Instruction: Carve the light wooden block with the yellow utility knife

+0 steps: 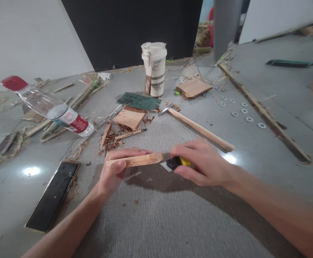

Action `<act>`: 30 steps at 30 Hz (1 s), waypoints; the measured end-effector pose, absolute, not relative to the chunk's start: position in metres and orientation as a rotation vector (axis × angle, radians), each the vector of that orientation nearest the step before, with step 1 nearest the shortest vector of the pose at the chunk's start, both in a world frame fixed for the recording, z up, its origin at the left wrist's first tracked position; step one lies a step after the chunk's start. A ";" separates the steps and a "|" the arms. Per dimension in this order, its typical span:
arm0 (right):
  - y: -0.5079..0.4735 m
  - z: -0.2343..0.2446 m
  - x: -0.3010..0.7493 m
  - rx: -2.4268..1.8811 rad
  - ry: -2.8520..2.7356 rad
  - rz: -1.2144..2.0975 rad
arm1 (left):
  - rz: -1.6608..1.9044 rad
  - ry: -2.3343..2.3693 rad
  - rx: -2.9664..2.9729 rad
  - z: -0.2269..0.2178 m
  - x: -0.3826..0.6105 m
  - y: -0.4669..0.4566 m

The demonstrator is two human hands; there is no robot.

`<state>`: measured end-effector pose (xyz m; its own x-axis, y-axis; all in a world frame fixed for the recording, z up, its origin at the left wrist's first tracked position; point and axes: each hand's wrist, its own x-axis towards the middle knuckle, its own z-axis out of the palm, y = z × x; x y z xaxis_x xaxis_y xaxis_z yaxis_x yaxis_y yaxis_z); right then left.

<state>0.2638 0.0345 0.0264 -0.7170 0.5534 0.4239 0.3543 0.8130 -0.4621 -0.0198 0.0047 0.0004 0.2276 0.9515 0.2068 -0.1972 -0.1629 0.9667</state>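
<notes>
Left forearm enters from the lower left and slants up and inward; the left hand [110, 175] is turned toward the middle, above the gray floor [156, 222]. Its grip is closed on a pale wooden piece [138, 160], thumb pressed along the near face, fingers extended along the far side. Piece is held roughly level, its free end pointing right, between the two hands.

Right forearm comes in from the lower right, running up and to the left, wrist nearly in line with it. Right hand [202, 161] is wrapped round a yellow-and-black knife [174, 163], back of hand upward, thumb on the near side and index finger curving over toward the front. Knife points left, its front end at the right end of the wooden piece; exact blade contact cannot be told. Shadow of hands and work falls on the floor beneath.

Nearby: hammer [199, 128] lying just beyond the right hand, head away; pencil-like stick [129, 134] among shavings [109, 144] beyond the left hand; square wooden block [129, 118] farther off, touching a green sheet [140, 101]
</notes>
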 end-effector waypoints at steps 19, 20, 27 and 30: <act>0.034 0.027 0.262 -0.697 -2.444 0.394 | 1.257 0.797 1.297 0.002 -0.017 0.005; 0.034 0.027 0.262 -0.688 -2.440 0.394 | 1.257 0.799 1.299 0.002 -0.016 0.005; 0.031 0.029 0.260 -0.685 -2.424 0.353 | 1.203 0.779 1.355 -0.001 -0.019 0.005; 0.031 0.030 0.259 -0.691 -2.426 0.327 | 1.187 0.762 1.340 -0.003 -0.021 0.005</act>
